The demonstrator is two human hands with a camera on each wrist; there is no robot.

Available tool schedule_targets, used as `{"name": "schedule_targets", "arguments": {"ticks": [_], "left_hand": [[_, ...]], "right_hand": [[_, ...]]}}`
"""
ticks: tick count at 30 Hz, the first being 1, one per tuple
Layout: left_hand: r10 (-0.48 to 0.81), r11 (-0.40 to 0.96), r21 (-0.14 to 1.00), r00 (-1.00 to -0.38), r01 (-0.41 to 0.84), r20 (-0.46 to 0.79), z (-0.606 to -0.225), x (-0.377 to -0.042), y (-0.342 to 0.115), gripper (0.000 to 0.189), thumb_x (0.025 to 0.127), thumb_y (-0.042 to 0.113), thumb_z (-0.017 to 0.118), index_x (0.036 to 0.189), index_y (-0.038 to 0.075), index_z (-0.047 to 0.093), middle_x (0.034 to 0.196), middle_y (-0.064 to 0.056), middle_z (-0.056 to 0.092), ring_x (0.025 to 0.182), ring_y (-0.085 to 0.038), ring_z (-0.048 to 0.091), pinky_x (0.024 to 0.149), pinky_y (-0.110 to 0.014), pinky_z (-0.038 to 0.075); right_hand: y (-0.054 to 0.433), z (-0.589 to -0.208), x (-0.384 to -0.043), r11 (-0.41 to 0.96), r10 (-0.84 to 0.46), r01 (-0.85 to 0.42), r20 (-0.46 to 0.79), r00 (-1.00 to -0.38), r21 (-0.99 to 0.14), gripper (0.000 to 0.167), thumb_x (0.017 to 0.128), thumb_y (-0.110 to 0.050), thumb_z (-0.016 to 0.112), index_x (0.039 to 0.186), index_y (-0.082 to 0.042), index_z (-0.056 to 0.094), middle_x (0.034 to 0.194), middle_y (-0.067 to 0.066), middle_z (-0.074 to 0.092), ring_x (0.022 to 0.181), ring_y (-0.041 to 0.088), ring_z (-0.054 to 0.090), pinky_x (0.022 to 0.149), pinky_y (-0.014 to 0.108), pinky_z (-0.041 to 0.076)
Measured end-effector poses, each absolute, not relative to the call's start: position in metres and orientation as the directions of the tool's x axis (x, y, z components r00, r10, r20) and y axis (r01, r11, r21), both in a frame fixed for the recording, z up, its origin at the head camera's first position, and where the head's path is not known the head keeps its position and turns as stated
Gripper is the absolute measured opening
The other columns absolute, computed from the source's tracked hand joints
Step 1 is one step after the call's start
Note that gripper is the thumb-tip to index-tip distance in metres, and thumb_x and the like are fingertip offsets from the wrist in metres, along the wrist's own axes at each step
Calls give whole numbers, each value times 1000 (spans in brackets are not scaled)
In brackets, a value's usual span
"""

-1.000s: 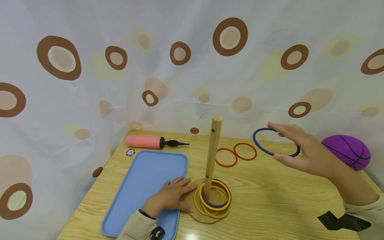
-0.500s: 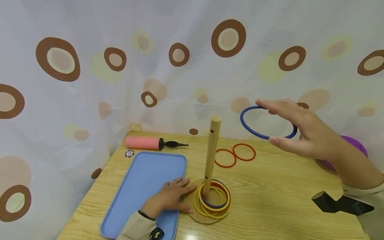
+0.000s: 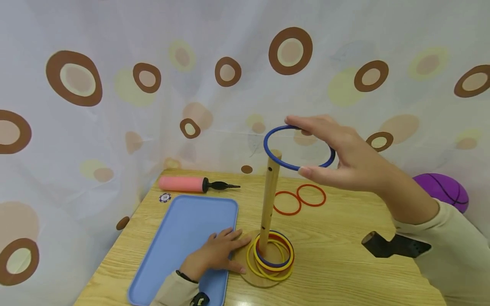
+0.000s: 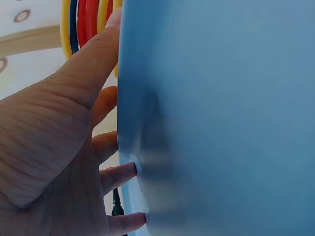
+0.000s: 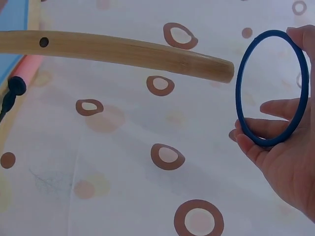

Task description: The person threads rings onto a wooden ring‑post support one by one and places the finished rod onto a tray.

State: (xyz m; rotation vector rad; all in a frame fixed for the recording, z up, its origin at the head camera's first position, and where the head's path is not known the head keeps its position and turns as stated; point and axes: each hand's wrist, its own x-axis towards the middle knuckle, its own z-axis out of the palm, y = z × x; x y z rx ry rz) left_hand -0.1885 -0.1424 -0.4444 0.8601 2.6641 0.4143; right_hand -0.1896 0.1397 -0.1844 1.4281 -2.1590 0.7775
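Observation:
My right hand [image 3: 346, 157] holds a blue ring [image 3: 285, 165] between thumb and fingers, roughly level. In the head view the ring's left side overlaps the top of an upright wooden peg [image 3: 269, 195]; the right wrist view shows the ring [image 5: 239, 88] just beyond the peg's end. The peg stands on a round wooden base [image 3: 249, 276], where yellow, red and blue rings lie around its foot. My left hand [image 3: 220, 253] rests with fingers spread across the tray's right rim and the base's left edge.
The blue tray [image 3: 191, 229] lies left of the base. Behind it are a pink hand pump [image 3: 181, 184] with a black nozzle and a small chip [image 3: 165, 197]. Two red rings [image 3: 287, 214] lie behind the peg. A purple ball [image 3: 442, 189] is at the far right, and a patterned curtain hangs behind.
My right hand has lifted the blue ring from over the table's right side and carried it leftward to the peg's top. The left hand has stayed in place.

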Motion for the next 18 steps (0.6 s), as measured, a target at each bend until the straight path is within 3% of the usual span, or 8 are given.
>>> {"name": "schedule_targets", "arguments": {"ticks": [9, 15, 18], "left_hand": [[605, 774, 374, -771, 511, -198, -445, -188, -142, 79, 78, 51, 71, 146, 24, 40, 151, -10, 34, 138, -36, 26, 99, -64, 29], [604, 776, 364, -773, 514, -195, -446, -188, -142, 80, 78, 52, 71, 146, 25, 40, 150, -9, 34, 138, -36, 26, 99, -63, 29], [600, 780, 360, -776, 512, -195, -446, -188, -142, 80, 77, 52, 71, 146, 25, 40, 150, -9, 35, 138, -36, 27, 99, -63, 29]], "right_hand": [[123, -209, -198, 318, -667, -907, 615, -421, -275, 72, 78, -13, 71, 141, 0, 40, 137, 11, 50, 117, 24, 49, 98, 38, 37], [121, -229, -202, 278, -650, -909, 636, -415, -310, 76, 80, -16, 72, 144, 1, 35, 138, 14, 50, 120, 28, 50, 101, 30, 36], [121, -238, -202, 286, -641, -906, 640, -422, -311, 75, 82, -22, 71, 145, 0, 34, 138, 13, 49, 119, 27, 49, 100, 36, 38]]}}
